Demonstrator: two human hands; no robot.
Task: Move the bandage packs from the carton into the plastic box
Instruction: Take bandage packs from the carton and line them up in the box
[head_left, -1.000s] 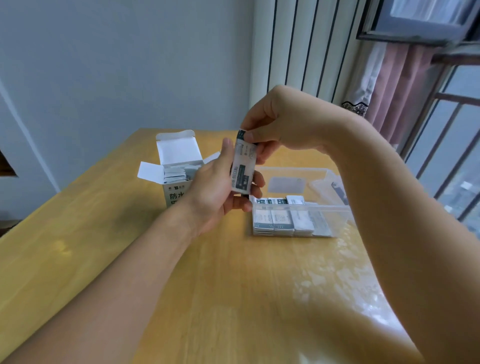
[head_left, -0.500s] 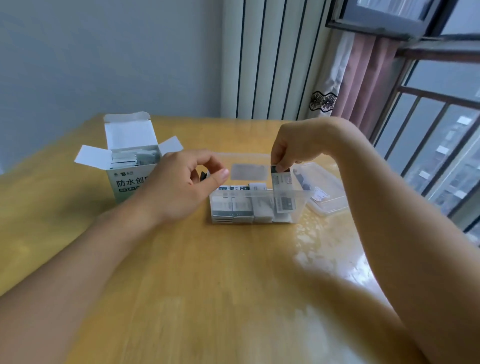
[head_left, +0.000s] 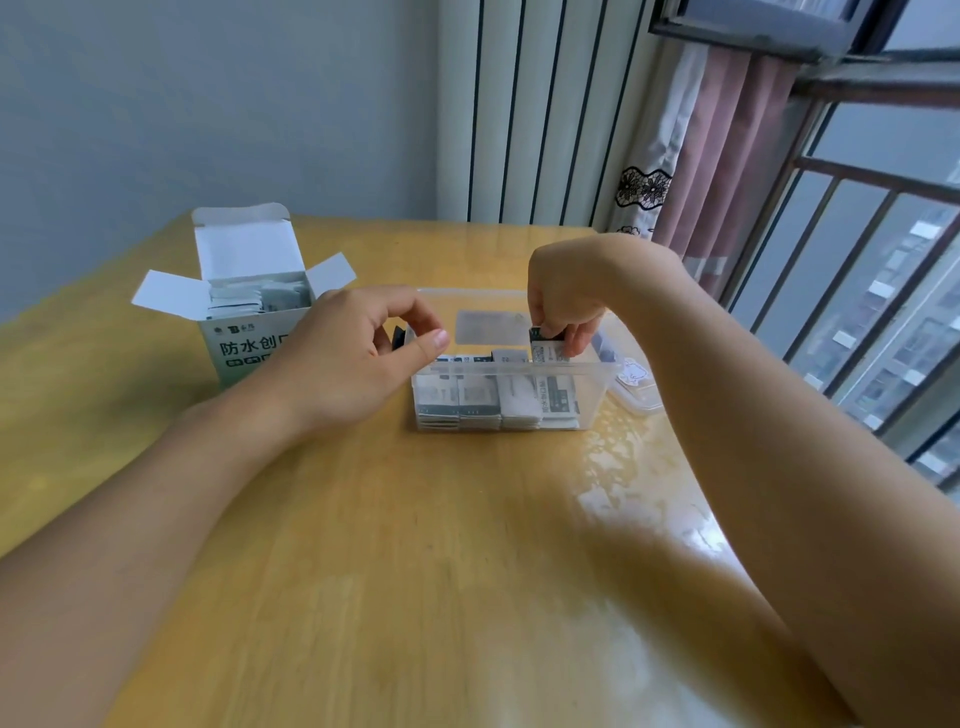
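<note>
**Pack lowered into the plastic box**

While the right hand (head_left: 563, 312) reached down over the far right end of the clear plastic box (head_left: 592, 387), its thumb and fingers pinched the top edge of one bandage pack (head_left: 555, 382). That pack stood upright, its lower part already below the rim and seen through the near wall, at the right end of a row of other packs (head_left: 475, 397) standing side by side along the near side of the box. The box sat on the wooden table (head_left: 415, 545), about midway across it.

The left hand (head_left: 358, 358) hovered just left of the box, above the tabletop, with thumb and forefinger curved toward each other but apart. It appeared to hold nothing, though a small dark shape showed behind its fingers and I could not tell what that was.

Behind and to the left of that hand stood the open carton (head_left: 236, 340), its flaps spread and its lid tipped back, with more packs (head_left: 260, 301) visible inside. The hand covered part of the carton's printed front.

Just beside the box on its right lay a clear lid (head_left: 636, 387), flat on the table. A pink curtain (head_left: 727, 156) hung by the window at the far right.
</note>
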